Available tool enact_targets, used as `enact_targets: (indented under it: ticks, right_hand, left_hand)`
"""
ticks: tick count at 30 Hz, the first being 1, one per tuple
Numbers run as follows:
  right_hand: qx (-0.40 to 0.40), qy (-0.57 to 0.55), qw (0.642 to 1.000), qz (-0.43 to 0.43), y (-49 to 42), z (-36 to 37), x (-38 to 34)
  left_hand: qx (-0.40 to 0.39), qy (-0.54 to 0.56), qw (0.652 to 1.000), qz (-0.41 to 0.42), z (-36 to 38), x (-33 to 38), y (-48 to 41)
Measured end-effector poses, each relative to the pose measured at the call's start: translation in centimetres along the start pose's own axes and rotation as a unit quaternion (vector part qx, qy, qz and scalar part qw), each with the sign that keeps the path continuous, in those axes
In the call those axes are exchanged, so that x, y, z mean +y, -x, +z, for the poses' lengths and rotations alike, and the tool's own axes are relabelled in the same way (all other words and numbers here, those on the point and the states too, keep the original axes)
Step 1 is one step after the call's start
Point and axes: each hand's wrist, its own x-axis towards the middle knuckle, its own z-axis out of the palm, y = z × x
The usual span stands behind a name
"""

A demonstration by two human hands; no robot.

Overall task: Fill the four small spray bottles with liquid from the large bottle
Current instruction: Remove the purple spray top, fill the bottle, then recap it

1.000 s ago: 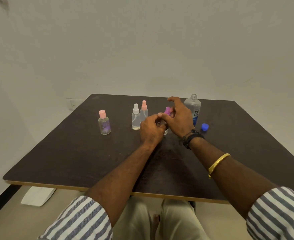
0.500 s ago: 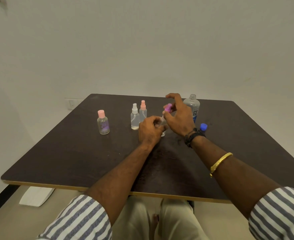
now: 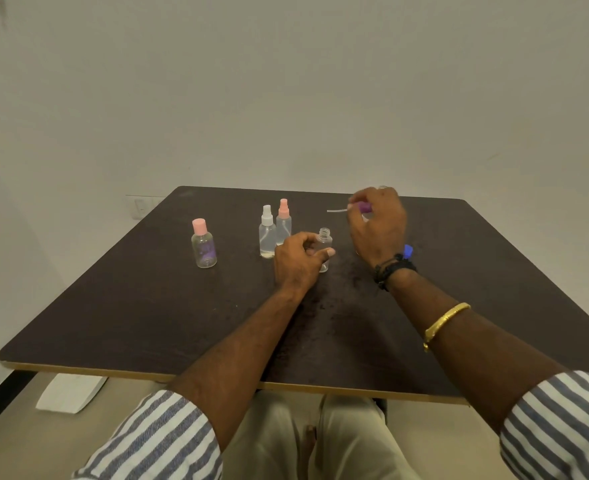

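Moved: the right hand has drawn the purple sprayer out of its bottle and swung it back and to the right; half a second ago the sprayer sat on the neck.
Left hand: curled round the open bottle with the thumb across its front. It holds the bottle upright on the surface, probably to steady it for pouring.
Right hand: pinches the sprayer in its fingertips, raised above the surface. The white dip tube points left, roughly level, likely to keep it off the surface.
Large bottle: almost wholly hidden behind the right hand. Its blue cap shows just past the right wrist, so the bottle seems ready to pour.
Small bottles: four. One is open and three are closed.
Closed ones: a white-top and a pink-top stand just beside each other, behind the left hand. A pink-cap stands well apart to the left.
Other counts: one sprayer off, one blue cap, one large bottle.
Fill levels: too faint to tell.
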Motion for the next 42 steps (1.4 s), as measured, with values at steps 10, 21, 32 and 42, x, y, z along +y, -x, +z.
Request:
enact_targets:
  ticks: [10,21,32,42]
  right_hand:
    - [-0.203,0.138,0.967,0.072,3.3,0.6,2.1]
    - [-0.256,0.153,0.949,0.106,4.1,0.7,2.6]
    - [0.027,0.097,0.993,0.067,1.4,-0.7,2.2]
    - [-0.037,0.027,0.981,0.186,0.4,-0.2,4.6]
  left_hand:
    - [0.002,-0.001,1.000,0.017,0.2,0.0,-0.3]
    - [0.000,-0.003,1.000,0.015,0.4,-0.1,0.0]
    - [0.000,0.005,1.000,0.004,0.5,0.0,-0.4]
    - [-0.008,0.006,1.000,0.009,0.6,-0.1,-0.6]
